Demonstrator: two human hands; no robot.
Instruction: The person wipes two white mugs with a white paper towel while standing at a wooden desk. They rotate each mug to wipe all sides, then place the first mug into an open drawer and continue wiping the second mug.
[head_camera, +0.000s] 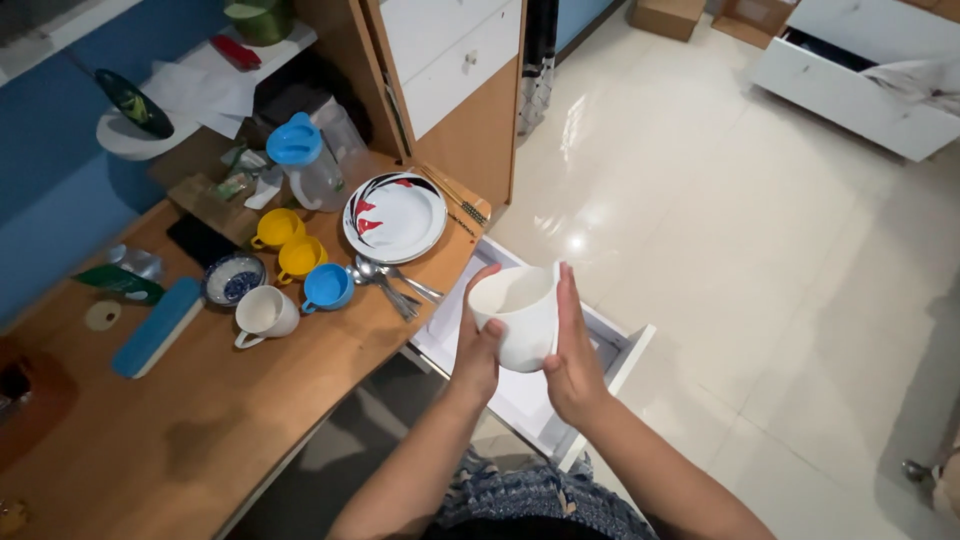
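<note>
Left hand (477, 345) and right hand (570, 355) clasp 1 white mug (517, 315) between them, above open white drawer (610, 345); bench (230, 400) with 3 coloured cups to the left.

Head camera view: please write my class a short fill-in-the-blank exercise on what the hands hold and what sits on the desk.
1. Both hands, left hand and right hand, hold a white ____ above the open drawer.
2. On the wooden desk, the number of yellow cups is ____.
3. The spoons lie just below the patterned ____.
4. The jug has a lid coloured ____.

Missing words: cup; two; plate; blue
</note>
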